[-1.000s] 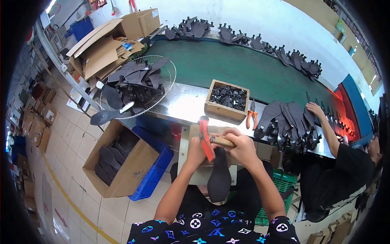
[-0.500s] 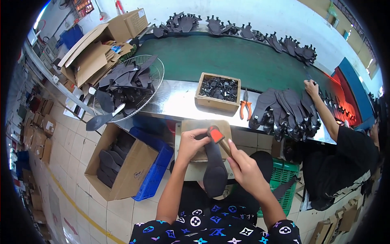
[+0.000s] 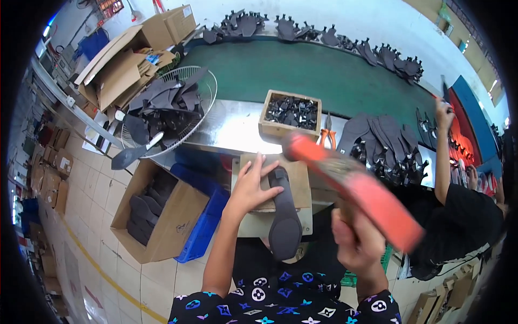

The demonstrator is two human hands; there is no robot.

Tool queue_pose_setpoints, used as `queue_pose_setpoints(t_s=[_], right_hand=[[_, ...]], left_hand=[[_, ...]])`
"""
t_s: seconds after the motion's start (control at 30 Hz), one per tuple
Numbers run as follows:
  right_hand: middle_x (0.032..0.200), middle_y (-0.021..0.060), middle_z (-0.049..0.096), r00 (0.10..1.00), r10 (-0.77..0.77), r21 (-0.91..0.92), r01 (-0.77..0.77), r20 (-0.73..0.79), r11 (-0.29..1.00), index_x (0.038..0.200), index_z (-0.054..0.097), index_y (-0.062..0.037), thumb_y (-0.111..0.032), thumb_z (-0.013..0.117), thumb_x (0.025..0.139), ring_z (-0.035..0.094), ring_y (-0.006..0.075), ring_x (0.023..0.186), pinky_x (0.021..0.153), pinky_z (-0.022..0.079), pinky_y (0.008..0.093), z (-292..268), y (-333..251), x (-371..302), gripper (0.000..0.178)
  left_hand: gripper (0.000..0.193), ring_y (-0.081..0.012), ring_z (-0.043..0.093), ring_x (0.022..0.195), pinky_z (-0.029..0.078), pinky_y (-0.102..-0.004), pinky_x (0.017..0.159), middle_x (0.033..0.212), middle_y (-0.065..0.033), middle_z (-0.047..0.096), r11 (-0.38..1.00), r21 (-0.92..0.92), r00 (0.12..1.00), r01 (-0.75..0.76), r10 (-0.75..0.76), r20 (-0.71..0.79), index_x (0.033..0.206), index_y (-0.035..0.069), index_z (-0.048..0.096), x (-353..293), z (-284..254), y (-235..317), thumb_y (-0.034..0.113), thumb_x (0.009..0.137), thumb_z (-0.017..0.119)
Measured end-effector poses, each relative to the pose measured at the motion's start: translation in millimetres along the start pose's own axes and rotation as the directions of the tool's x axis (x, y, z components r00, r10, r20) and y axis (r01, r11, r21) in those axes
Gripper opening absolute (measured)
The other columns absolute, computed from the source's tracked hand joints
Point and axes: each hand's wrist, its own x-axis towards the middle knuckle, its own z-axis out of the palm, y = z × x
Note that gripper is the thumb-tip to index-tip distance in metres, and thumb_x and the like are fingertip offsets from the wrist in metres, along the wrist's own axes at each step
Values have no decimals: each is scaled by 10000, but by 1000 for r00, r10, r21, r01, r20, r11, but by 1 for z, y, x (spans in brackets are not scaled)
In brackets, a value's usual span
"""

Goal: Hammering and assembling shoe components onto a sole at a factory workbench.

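My dark gray sole (image 3: 286,224) is right in front of me, with its thin end on the wooden board (image 3: 302,186) and its wide, round end poking out past the board toward me at 6 o'clock. Think of the sole as the middle of a clock. My left hand (image 3: 249,189) is at 10 o'clock, with its fingers spread wide and its thumb at the edge of the sole, not gripping it. My right hand (image 3: 359,237), between 3 and 4 o'clock, is wrapped around the handle of a red hammer (image 3: 359,186). The hammer is up in the air, apart from the sole, and it looks blurry. On the shiny counter (image 3: 232,124), a wooden box (image 3: 286,132) full of small black clips (image 3: 291,112) sits at 12 o'clock. Pliers (image 3: 327,139) with orange handles lie near it at 1 o'clock, and a pile of dark soles (image 3: 380,137) is at 2 o'clock. A wire basket (image 3: 216,97) with more dark pieces is between 10 and 11. At 9 o'clock, a cardboard box (image 3: 172,229) holds more soles, just beside a blue crate (image 3: 211,189).
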Motion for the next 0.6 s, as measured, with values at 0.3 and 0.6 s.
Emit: queue_pose_setpoints(t_s=[0.3,0.6], right_hand=[[875,181,619,991,127,-62,-125,33,990,1423,494,-4,14,654,910,628,323,749,705,520,346,21,54,-20,537],[1100,141,671,911,59,-510,174,409,842,1381,561,-70,-79,630,924,660,335,893,807,521,408,53,102,-9,462]], left_hand=[[252,-348,593,1194,406,-471,1061,1264,-67,660,958,16,924,-285,279,-261,1056,74,717,-9,11,9,243,871,701],[245,-230,574,760,454,-334,687,854,-108,561,729,-684,952,-26,226,205,1024,-58,686,-107,-35,126,173,976,618]])
